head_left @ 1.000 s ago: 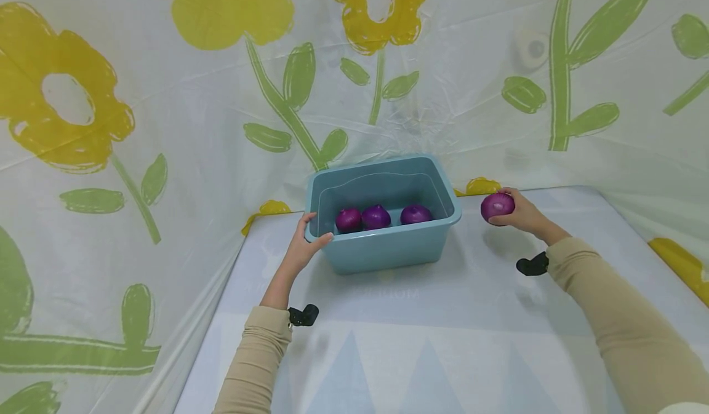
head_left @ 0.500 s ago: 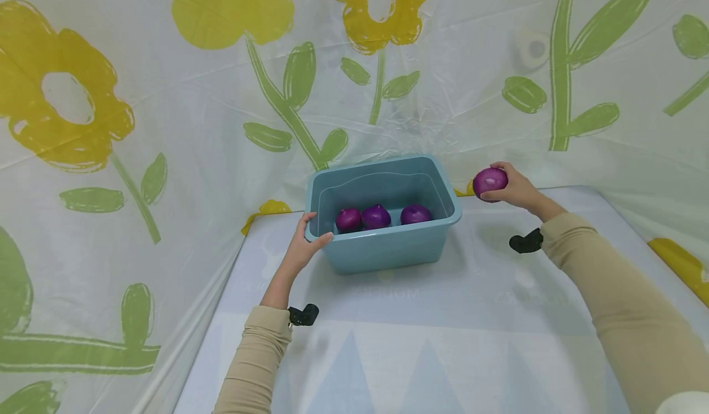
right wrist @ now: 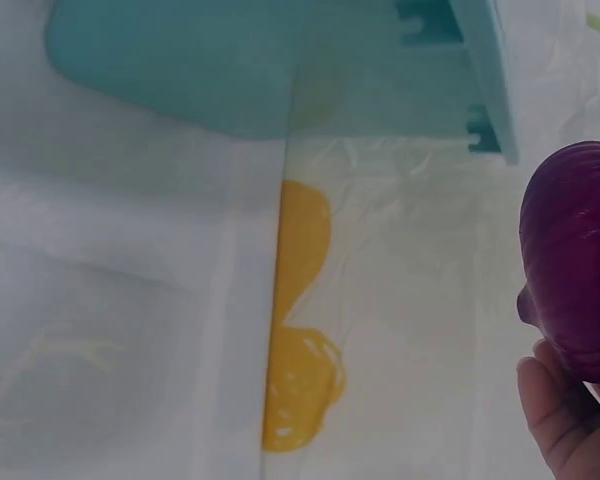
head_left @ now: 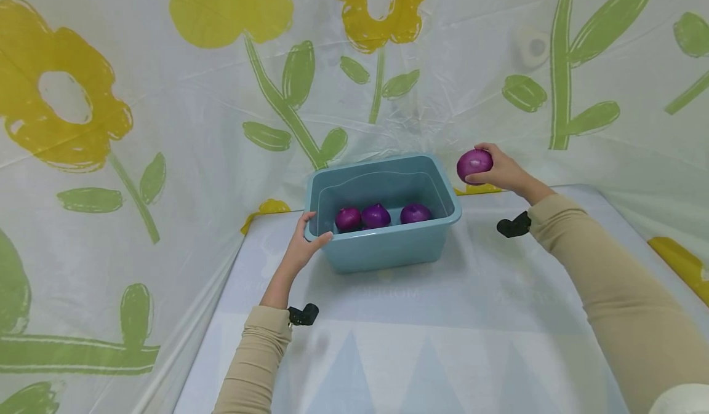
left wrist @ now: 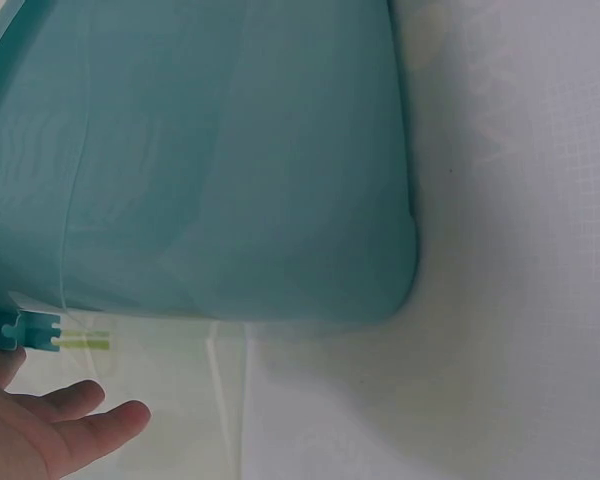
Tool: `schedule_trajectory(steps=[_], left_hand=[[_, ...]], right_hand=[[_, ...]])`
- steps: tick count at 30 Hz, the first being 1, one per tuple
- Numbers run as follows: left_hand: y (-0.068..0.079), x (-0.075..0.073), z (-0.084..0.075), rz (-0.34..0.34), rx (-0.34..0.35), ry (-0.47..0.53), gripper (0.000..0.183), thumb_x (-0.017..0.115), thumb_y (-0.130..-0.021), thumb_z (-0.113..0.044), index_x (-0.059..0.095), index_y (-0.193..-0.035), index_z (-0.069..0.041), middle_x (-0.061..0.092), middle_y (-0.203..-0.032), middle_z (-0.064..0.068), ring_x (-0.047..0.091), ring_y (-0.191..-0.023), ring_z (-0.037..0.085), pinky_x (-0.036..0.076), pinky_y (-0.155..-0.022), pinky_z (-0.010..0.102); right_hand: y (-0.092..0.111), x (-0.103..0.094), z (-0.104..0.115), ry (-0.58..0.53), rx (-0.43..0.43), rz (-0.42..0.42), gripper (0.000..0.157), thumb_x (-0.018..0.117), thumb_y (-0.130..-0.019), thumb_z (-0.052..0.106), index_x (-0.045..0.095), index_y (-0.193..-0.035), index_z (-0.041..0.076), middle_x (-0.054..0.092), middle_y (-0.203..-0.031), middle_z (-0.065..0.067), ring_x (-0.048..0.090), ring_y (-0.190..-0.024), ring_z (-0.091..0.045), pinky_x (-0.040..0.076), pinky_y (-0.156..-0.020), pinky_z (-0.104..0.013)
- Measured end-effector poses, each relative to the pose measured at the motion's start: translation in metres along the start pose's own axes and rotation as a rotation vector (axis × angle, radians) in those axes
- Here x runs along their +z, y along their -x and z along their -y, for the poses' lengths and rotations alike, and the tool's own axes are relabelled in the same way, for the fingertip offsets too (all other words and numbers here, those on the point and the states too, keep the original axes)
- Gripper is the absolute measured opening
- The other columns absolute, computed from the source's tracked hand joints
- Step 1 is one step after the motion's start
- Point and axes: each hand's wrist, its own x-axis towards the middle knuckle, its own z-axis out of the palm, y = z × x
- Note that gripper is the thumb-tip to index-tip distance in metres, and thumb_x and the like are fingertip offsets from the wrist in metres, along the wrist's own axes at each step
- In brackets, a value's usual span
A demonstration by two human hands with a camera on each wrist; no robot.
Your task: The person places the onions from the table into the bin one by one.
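In the head view my right hand grips a red onion in the air, just right of the blue plastic bin. The right wrist view shows that onion close up, with fingertips at its top and bottom. My left hand holds the bin's near left corner, its thumb on the front rim. In the left wrist view some fingers of the left hand stick out beside the bin wall. Inside the bin lie red onions, partly hidden by the front rim.
The bin stands near the back edge of a table with a pale patterned cloth. A white curtain with yellow flowers hangs right behind it. Black wrist devices jut from both sleeves.
My right hand has lifted the onion from low over the table and brought it up and leftward, closer to the bin. The left hand and the bin have stayed put.
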Motion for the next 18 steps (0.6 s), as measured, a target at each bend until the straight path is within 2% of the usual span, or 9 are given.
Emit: schedule_trajectory(steps=[18], left_hand=[[0.001, 0.000, 0.000, 0.003, 0.000, -0.013, 0.071, 0.062, -0.085, -0.035, 0.020, -0.140, -0.019, 0.015, -0.150, 0.013, 0.020, -0.135, 0.035, 0.026, -0.104, 0.056]], right_hand=[[-0.014, 0.029, 0.045, -0.053, -0.122, 0.059, 0.078, 0.067, -0.081, 0.014, 0.017, -0.140, 0.004, 0.030, -0.137, -0.025, 0.034, -0.122, -0.043, 0.037, -0.097, -0.056]])
